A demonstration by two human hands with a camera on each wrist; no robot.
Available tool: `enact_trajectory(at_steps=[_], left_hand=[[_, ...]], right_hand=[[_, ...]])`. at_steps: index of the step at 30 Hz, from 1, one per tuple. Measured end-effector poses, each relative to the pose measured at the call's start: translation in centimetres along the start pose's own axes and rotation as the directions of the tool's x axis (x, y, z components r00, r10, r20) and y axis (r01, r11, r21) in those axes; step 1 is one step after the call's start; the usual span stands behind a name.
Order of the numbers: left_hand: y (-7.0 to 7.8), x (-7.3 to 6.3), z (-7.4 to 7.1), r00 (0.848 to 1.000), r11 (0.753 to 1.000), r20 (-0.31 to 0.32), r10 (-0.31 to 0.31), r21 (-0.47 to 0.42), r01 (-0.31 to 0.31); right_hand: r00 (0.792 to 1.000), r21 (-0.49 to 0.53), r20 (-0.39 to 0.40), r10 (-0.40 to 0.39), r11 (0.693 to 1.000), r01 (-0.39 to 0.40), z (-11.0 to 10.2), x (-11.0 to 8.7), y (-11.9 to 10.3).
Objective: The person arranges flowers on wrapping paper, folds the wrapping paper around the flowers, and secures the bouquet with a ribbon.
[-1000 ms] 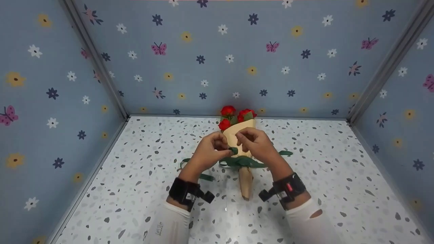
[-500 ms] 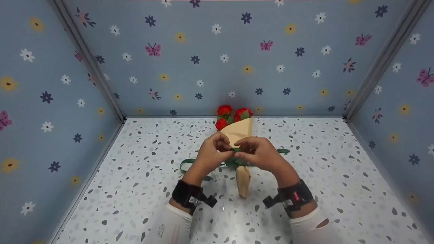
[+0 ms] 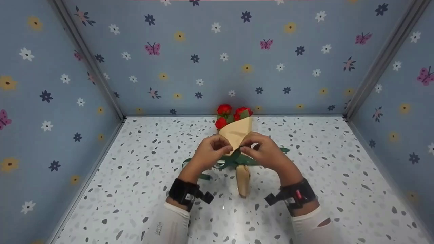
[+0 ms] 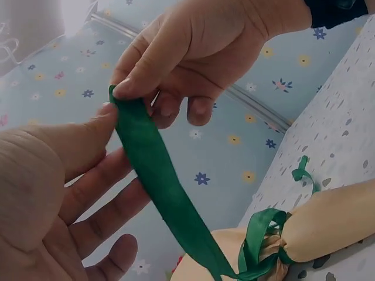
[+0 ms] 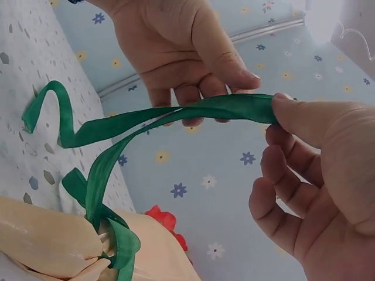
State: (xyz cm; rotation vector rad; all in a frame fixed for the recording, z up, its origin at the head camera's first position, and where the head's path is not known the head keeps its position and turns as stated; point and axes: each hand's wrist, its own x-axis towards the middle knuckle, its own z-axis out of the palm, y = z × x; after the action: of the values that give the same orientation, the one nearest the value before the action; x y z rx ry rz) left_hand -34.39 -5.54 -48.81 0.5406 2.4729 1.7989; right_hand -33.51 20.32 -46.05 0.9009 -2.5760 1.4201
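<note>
A bouquet of red roses [image 3: 224, 109] in cream wrapping paper [image 3: 237, 130] lies on the table, green ribbon [image 4: 155, 158] tied around its narrow waist. My right hand [image 3: 268, 150] pinches a raised stretch of this ribbon between thumb and index finger, above the tie. Facing it is my left hand [image 3: 212, 152], its thumb just off the ribbon's edge and its loosely bent fingers behind the band, as the right wrist view shows. From the pinch, two ribbon strands run down in the right wrist view, one toward the knot [image 5: 108, 252].
The speckled white table [image 3: 142, 203] meets a flower-patterned blue wall [image 3: 217, 44] right behind the roses. Side walls [image 3: 30, 128] stand left and right. A loose ribbon tail [image 3: 205, 176] lies left of the bouquet, another ribbon end [image 3: 284, 149] to its right.
The ribbon end passed from my left fingers to my right, which now pinch it and have drawn it slightly up and right. My left fingers have loosened. The bouquet stays in place.
</note>
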Motion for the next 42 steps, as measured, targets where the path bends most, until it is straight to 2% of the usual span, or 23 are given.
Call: enact_trajectory(at_steps=[2, 4, 6, 8, 11, 14, 16, 18, 21, 23, 25, 28, 29, 31, 33, 35, 36, 39, 42], left_hand=[[-0.8, 0.3, -0.1, 1.0, 0.996, -0.028, -0.012, 0.087, 0.015], [-1.9, 0.5, -0.1, 0.999, 0.974, -0.035, -0.029, 0.225, 0.036], [-3.1, 0.7, -0.1, 0.999, 0.922, -0.009, -0.05, 0.384, 0.049], [-4.1, 0.5, -0.2, 0.995, 0.867, 0.037, -0.097, 0.493, 0.066], [-5.1, 0.2, -0.5, 0.98, 0.813, 0.113, -0.162, 0.579, 0.068], [-5.6, 0.0, -0.7, 0.968, 0.786, 0.151, -0.2, 0.615, 0.067], [-5.9, 0.0, -0.7, 0.97, 0.751, 0.152, -0.188, 0.659, 0.043], [-6.1, 0.1, -0.9, 0.977, 0.702, 0.132, -0.17, 0.712, 0.026], [-6.1, 0.2, -1.3, 0.987, 0.609, 0.083, -0.135, 0.793, 0.016], [-6.0, 0.2, -1.6, 0.994, 0.556, 0.043, -0.103, 0.831, 0.021], [-5.8, 0.3, -2.1, 0.997, 0.521, 0.006, -0.077, 0.853, 0.035], [-5.5, 0.2, -2.9, 0.998, 0.49, -0.043, -0.04, 0.87, 0.057], [-5.3, 0.2, -3.1, 0.998, 0.486, -0.056, -0.034, 0.871, 0.065], [-5.0, 0.1, -3.5, 0.996, 0.497, -0.081, -0.027, 0.863, 0.084], [-4.6, 0.0, -3.8, 0.994, 0.522, -0.106, -0.013, 0.848, 0.098], [-4.2, 0.0, -3.9, 0.991, 0.558, -0.133, 0.005, 0.823, 0.107], [-4.0, 0.0, -4.0, 0.989, 0.584, -0.145, 0.015, 0.804, 0.109], [-3.4, 0.0, -4.1, 0.98, 0.688, -0.194, 0.031, 0.716, 0.12], [-2.8, 0.0, -4.2, 0.96, 0.788, -0.276, 0.048, 0.601, 0.134]], right_hand=[[1.0, 0.001, -0.011, 0.002, 1.0, -0.002, -0.1, 0.0, 0.0], [1.0, 0.01, -0.013, 0.009, 1.0, -0.008, -0.1, 0.0, 0.1], [1.0, 0.021, -0.012, 0.021, 1.0, -0.021, -0.1, 0.0, 0.2], [0.999, 0.029, -0.007, 0.041, 0.999, -0.041, 0.0, 0.0, 0.2], [0.998, 0.031, -0.003, 0.056, 0.998, -0.056, 0.0, 0.0, 0.3], [0.998, 0.027, -0.002, 0.059, 0.998, -0.059, 0.0, 0.0, 0.3], [0.998, 0.024, -0.001, 0.059, 0.998, -0.059, -0.1, -0.1, 0.3], [0.998, 0.022, 0.002, 0.061, 0.998, -0.061, -0.1, 0.0, 0.3], [0.997, 0.014, -0.003, 0.072, 0.997, -0.072, -0.2, 0.0, 0.4], [0.996, 0.005, -0.015, 0.084, 0.996, -0.084, -0.3, 0.0, 0.4], [0.995, -0.008, -0.026, 0.093, 0.996, -0.093, -0.4, -0.1, 0.5], [0.995, -0.02, -0.03, 0.099, 0.995, -0.1, -0.6, -0.2, 0.4], [0.994, -0.02, -0.03, 0.101, 0.995, -0.102, -0.7, -0.2, 0.4], [0.994, -0.015, -0.031, 0.106, 0.994, -0.106, -0.8, -0.3, 0.4], [0.993, -0.008, -0.035, 0.109, 0.994, -0.109, -0.9, -0.3, 0.4], [0.993, 0.001, -0.041, 0.113, 0.994, -0.113, -1.0, -0.3, 0.4], [0.993, 0.003, -0.042, 0.113, 0.994, -0.113, -1.1, -0.4, 0.4], [0.993, 0.007, -0.044, 0.112, 0.994, -0.112, -1.2, -0.4, 0.5], [0.993, 0.01, -0.045, 0.108, 0.994, -0.108, -1.3, -0.4, 0.6]])
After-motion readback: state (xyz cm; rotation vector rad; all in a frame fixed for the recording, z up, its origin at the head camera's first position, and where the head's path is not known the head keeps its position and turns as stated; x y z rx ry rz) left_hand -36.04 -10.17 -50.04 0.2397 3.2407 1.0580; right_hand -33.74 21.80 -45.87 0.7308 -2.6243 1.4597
